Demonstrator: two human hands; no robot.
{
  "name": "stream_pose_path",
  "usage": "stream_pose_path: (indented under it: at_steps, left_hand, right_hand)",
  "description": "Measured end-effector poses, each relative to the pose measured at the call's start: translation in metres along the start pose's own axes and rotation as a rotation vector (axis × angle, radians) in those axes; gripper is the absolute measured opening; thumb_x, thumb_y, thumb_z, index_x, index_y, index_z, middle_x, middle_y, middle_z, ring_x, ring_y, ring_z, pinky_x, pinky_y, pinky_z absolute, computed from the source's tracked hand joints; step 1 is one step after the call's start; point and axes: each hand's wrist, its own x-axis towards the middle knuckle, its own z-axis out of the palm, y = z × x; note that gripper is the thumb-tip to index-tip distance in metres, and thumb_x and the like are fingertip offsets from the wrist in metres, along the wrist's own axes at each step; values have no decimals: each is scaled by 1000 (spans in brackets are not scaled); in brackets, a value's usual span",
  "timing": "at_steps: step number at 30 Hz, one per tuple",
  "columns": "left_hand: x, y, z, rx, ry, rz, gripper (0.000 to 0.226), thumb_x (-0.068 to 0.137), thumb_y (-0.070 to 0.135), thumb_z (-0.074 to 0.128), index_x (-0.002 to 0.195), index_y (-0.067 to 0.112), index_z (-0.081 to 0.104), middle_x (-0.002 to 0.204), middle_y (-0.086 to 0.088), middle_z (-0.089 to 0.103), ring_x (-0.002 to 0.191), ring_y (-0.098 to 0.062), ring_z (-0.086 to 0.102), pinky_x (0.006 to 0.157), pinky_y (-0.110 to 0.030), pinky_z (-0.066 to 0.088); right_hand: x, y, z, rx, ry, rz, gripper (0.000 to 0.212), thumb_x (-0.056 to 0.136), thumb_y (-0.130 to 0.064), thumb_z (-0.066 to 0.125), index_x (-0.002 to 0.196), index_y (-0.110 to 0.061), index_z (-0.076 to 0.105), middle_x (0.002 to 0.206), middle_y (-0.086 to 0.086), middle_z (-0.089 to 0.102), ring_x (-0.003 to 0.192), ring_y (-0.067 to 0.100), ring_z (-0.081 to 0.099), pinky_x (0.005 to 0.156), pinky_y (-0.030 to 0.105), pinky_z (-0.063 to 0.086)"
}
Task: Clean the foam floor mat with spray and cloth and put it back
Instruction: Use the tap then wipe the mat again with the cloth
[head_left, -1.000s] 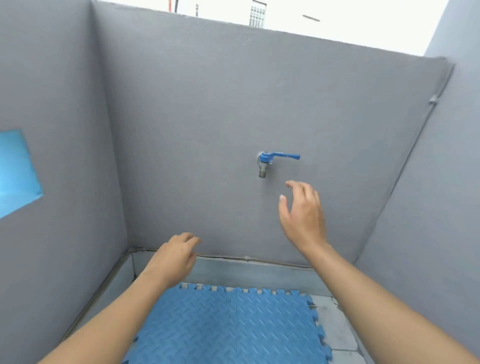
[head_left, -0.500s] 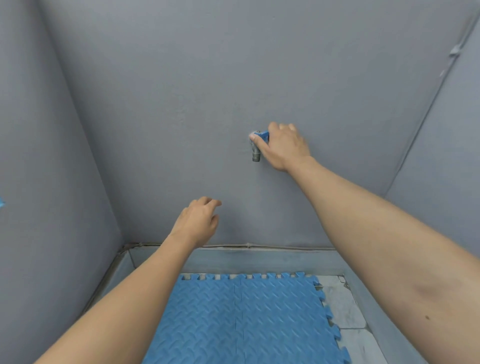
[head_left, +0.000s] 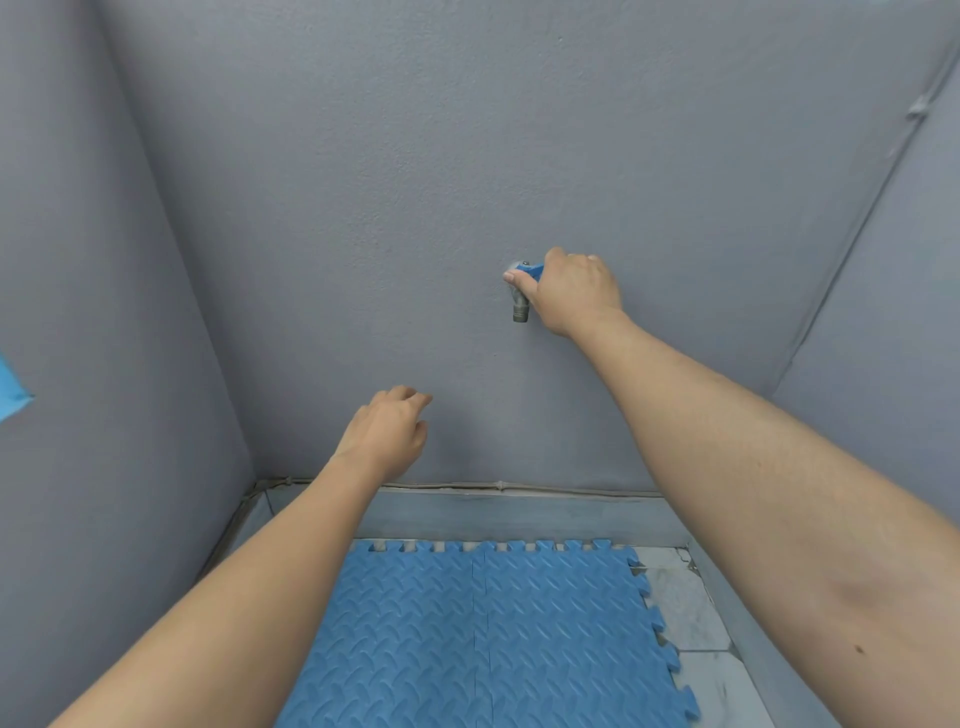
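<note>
Blue foam floor mat with raised diamond-plate texture lay flat on the floor at the bottom of view, in a corner enclosed by grey painted walls. It was made of two interlocking tiles; the seam between them ran away from the camera toward the back wall. Long axis could not be judged, since the near end was cut off by the frame. Toothed puzzle edges showed along the far side and the right side. The far edge sat just short of a grey raised kerb at the foot of the back wall. To the right, a strip of pale marbled floor tile lay bare between the mat and the right wall. The left edge was hidden behind the left forearm.

Right hand was closed around the blue lever handle of a small metal wall tap, thumb across the tap body; spout pointed straight down, well above the mat.

Left hand hung in the air in front of the back wall, fingers loosely curled, holding nothing.
</note>
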Motion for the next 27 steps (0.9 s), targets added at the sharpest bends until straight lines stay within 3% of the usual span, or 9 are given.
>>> stream_pose_path:
  at_steps: [27]
  left_hand:
    - [-18,-18,1,-13,0,-9,48,98,20,42,145,14,39,147,-8,41,131,-30,40,104,-43,38]
  right_hand:
    - [-5,-17,-5,-154,-20,79,70,96,-64,34,121,-1,53,119,16,63,114,31,55,90,34,40]
